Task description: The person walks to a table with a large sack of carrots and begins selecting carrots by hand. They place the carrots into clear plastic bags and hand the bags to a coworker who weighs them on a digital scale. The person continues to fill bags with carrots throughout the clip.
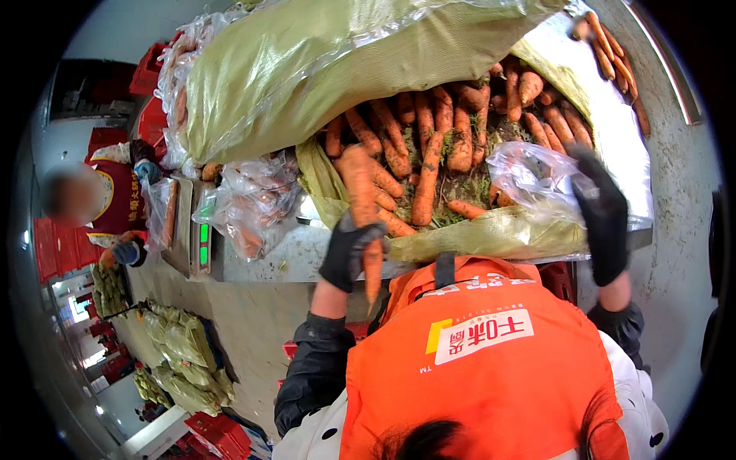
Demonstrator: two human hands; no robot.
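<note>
My left hand (352,250), in a black glove, grips a large orange carrot (359,184) at the near edge of the table. The carrot's thin tip points down below my fist. On the right, my gloved right hand (601,213) is blurred, its fingers at the edge of a crumpled clear plastic bag (532,169). Between my hands lies an opened yellow-green woven sack (483,233) full of soil-marked carrots (426,187), with bits of green leaf among them. The sack's upper side (345,75) is folded back and covers part of the load.
Bagged carrots (250,201) lie left of the sack, beside a scale (195,230) with a green-lit display. Loose carrots (618,57) rest at the far right. A co-worker (118,192) stands at the left. Full sacks (178,345) and red crates (218,434) are on the floor.
</note>
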